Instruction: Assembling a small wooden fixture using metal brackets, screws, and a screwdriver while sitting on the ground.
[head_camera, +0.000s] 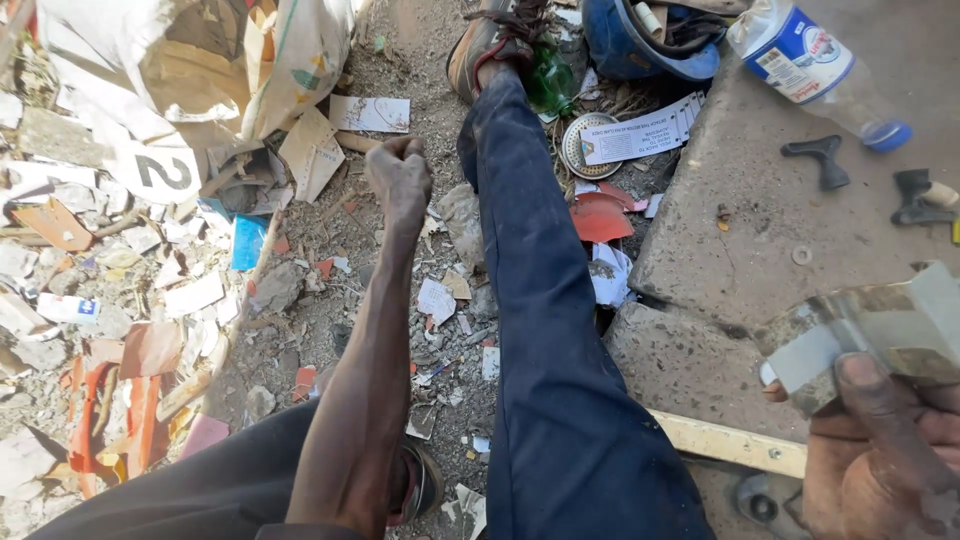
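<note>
The right hand (880, 450) sat nearest the camera at the lower right, fingers and thumb clamped on a bent strip of grey sheet metal (870, 325). It was held above a cracked concrete slab (740, 240) bearing a plastic bottle (815, 65) and two dark metal fittings (825, 160). Beyond lay bare, dusty ground (330, 310) littered with paper scraps, rubble and a white sack (200, 70). The left hand (400, 175) was well apart from the strip, arm fully extended forward over the litter, clenched in a fist, holding nothing visible.
</note>
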